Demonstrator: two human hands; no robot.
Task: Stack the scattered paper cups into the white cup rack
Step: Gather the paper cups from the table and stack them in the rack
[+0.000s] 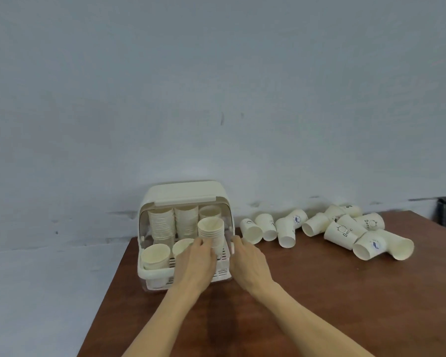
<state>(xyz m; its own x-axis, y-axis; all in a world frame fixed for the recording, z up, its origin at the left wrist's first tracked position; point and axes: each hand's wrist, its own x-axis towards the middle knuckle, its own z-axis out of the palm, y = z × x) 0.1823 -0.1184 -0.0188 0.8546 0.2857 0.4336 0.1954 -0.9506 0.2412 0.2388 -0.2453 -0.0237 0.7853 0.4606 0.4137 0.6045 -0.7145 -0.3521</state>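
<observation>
The white cup rack sits at the far left corner of the surface, hard against the wall, its lid tipped up and back so the front stands open for loading. Inside, tall nested columns of cups fill the back row, while shorter piles stand at the front, mouths up.

The left hand reaches into the front of the rack and holds a short stack of cups by its lower part, fingers curled round it, probably to keep it upright and steady as it goes into the right front slot. The right hand hovers just beside the rack's right edge, fingers extended toward the stack; whether they touch it or the rack wall is not clear, but it holds nothing and seems placed to guide or brace.

The loose paper cups lie tumbled on their sides along the far edge of the surface, from just beside the rack toward the far right corner, some pushed into one another. They lie on the side of the right hand. Many remain, so the task looks well underway but unfinished.
</observation>
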